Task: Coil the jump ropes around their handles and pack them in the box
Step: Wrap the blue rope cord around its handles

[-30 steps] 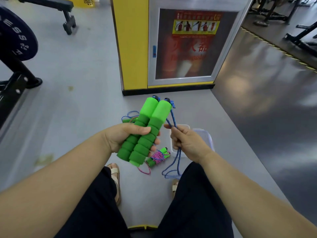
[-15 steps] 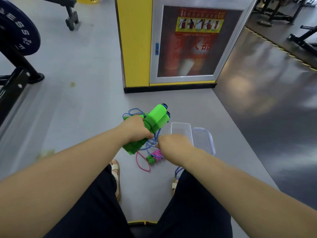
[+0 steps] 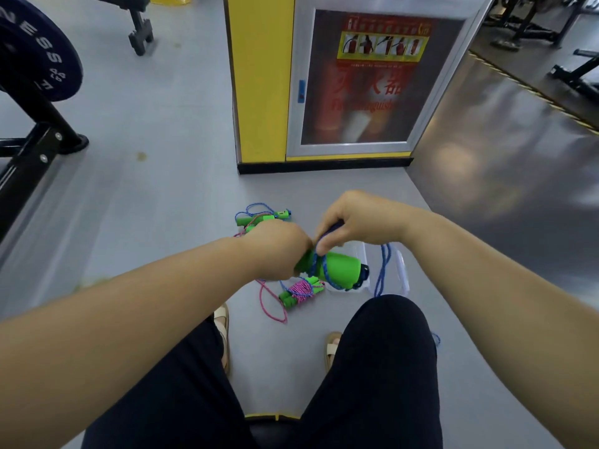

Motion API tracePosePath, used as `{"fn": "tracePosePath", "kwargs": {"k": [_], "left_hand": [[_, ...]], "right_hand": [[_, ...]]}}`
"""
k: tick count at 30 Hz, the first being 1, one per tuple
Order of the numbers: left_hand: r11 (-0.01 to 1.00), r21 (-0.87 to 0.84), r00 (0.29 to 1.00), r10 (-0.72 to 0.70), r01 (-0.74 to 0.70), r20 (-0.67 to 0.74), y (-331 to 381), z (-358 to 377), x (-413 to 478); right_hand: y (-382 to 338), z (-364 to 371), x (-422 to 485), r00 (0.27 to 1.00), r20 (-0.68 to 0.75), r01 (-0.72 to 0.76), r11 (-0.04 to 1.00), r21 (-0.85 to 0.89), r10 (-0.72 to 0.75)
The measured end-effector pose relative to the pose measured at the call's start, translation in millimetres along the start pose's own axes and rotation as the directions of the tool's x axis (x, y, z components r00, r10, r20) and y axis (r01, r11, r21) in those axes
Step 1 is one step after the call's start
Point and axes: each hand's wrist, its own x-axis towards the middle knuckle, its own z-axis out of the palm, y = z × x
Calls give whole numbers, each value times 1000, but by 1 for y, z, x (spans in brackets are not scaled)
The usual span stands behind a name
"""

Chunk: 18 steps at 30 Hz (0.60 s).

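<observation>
Where a second ago the green foam handles [image 3: 337, 270] stood upright in the left hand [image 3: 275, 247], they now lie sideways, ends pointing right, with that hand closed around their near-left end. The right hand [image 3: 356, 222] has risen above them, fingers pinched on the blue rope [image 3: 384, 267], a turn of which crosses the handles. The clear box [image 3: 402, 270] sits on the floor [image 3: 162, 205] just beyond, beside a coiled pink rope [image 3: 301, 291].

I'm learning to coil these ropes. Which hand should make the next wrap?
Probably the right hand: it already pinches the blue rope just above the green handles, while the left hand is busy gripping them.
</observation>
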Motion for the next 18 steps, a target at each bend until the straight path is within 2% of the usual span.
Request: {"fn": "tracePosePath", "kwargs": {"k": [1,3,6,8,10,11,12,14,16,18], "left_hand": [[998,-64,999,20,-22,-27,-1,-2,-3],[977,-201,994,56,-74,-90,-3,-5,-8],[882,-456,988,64,-123,-143,-6,-8,-16],[766,-632,988,26,-116,-151,-8,-7,-21],[689,-720,990,-22,-85,-138,-10,-4,-24],[650,-758,989,-64,-62,-136,-11,-1,-24],[598,-801,984,-123,-31,-131,-13,1,-24],[493,-869,967,-235,31,-98,-17,4,-22],[483,-873,956,-281,68,-81,-20,6,-19],[465,-882,941,-328,82,-86,-22,8,-16]], "right_hand": [[4,1,-3,1000,-3,-12,987,162,12],[11,7,-8,999,-25,-20,892,452,35],[19,27,-10,992,-39,-47,646,762,118],[27,43,-9,956,-29,-111,450,886,293],[31,59,-11,907,-32,-90,267,959,420],[29,65,-12,900,-62,-55,254,966,432],[29,72,-11,895,-123,-26,327,945,429],[26,86,-8,926,-194,22,468,883,323],[25,91,-7,929,-225,24,558,830,296],[21,91,-6,912,-304,-17,766,643,276]]}}
